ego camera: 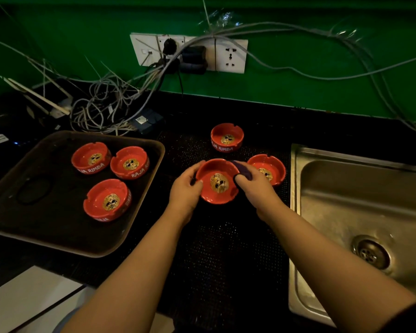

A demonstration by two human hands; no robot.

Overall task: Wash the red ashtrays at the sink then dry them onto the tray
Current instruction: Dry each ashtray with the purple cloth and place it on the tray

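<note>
My left hand [186,186] grips the left rim of a red ashtray [217,182] tilted toward me above the black mat. My right hand [252,186] holds a dark purple cloth [243,170] against the ashtray's right rim. Behind my right hand sits a second red ashtray [270,168], partly hidden. A third one [227,137] stands farther back on the mat. Three red ashtrays [90,158] [129,162] [107,200] lie on the brown tray [139,217] at the left. The steel sink [360,212] is at the right.
A black dotted mat [226,255] covers the counter between tray and sink. Tangled grey cables [101,109] and a wall socket panel [190,52] sit behind the tray. The sink drain [370,252] is at the lower right. A white surface [27,299] shows below the counter's front edge.
</note>
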